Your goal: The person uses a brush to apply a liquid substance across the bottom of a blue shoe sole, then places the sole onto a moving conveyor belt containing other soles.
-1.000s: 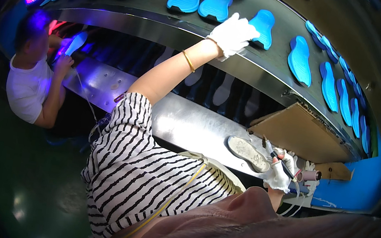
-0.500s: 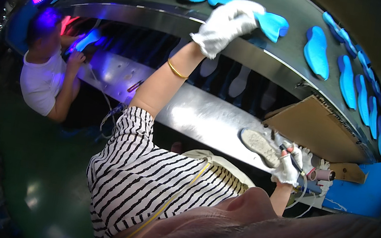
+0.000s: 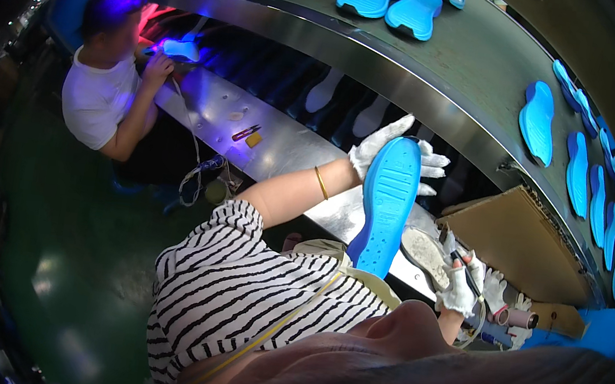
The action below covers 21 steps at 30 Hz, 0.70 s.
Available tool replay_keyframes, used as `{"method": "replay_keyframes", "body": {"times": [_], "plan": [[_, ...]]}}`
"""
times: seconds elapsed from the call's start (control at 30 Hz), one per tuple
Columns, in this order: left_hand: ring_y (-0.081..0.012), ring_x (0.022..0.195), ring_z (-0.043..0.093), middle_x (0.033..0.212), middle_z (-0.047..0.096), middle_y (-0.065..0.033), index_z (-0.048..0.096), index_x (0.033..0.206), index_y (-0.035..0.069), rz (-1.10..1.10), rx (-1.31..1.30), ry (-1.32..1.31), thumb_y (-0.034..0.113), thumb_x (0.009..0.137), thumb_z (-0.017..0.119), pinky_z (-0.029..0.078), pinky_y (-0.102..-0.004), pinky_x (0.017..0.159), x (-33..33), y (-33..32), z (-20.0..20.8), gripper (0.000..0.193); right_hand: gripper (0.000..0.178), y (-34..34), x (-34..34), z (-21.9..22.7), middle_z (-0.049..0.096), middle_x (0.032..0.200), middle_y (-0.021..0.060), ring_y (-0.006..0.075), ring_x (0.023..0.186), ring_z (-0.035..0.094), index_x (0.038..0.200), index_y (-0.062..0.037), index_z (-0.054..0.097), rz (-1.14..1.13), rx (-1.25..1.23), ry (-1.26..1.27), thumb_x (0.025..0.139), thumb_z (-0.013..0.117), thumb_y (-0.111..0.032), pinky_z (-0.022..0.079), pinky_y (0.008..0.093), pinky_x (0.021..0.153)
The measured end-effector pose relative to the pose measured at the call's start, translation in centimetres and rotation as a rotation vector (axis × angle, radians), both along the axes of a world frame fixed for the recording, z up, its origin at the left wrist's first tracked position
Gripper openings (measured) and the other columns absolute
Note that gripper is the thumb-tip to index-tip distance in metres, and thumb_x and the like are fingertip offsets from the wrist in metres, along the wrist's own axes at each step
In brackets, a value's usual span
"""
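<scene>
Fingers spread behind it, seemingly for broad support, our left hand gripped a blue sole above the near edge of the desk, ribbed face toward us. Our right hand, fingers wrapped around a pen-like tool, apparently for control, was beside a grey sole; beyond, more blue soles lay spaced along a belt.

Brown cardboard stands near a pinkish cylinder.
</scene>
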<state>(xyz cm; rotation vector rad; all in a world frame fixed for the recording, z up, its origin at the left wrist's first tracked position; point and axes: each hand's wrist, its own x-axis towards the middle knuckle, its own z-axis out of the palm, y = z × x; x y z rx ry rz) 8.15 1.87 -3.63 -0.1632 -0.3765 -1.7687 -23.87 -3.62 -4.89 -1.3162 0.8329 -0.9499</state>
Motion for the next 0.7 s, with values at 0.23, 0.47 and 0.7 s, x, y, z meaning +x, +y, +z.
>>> {"method": "replay_keyframes", "body": {"times": [0.23,0.47,0.7], "plan": [[-0.0423,0.121,0.046,0.132,0.047,-0.0242,0.041,0.135,0.005,0.166,0.269,-0.208,0.077,0.075,0.046,0.038,-0.0582,0.1,-5.4,4.2,-0.5,0.094,0.024,1.0,2.1,3.4,0.064,0.094,0.0084,0.0151,0.079,0.061,0.102,-0.0031,0.054,0.012,-0.101,-0.197,0.081,0.068,-0.005,0.049,0.0274,0.074],[-0.0326,0.108,0.058,0.126,0.053,-0.017,0.041,0.135,0.007,0.153,0.276,-0.029,0.075,0.082,0.037,0.047,-0.0503,0.094,-8.0,1.8,0.4,0.086,0.023,-0.2,7.1,6.2,0.066,0.093,0.011,0.0148,0.085,0.061,0.102,-0.0016,0.056,0.109,-0.442,-0.12,0.082,0.067,-0.001,0.049,0.0296,0.081],[-0.0258,0.103,0.061,0.12,0.058,-0.0143,0.042,0.134,0.011,0.303,0.338,-0.257,0.072,0.085,0.036,0.051,-0.0406,0.092,-10.4,0.6,-0.5,0.078,0.018,0.5,9.6,6.7,0.065,0.087,0.0073,0.0094,0.073,0.063,0.094,-0.0006,0.061,-0.047,-0.707,0.008,0.077,0.067,0.004,0.051,0.024,0.073]]}}
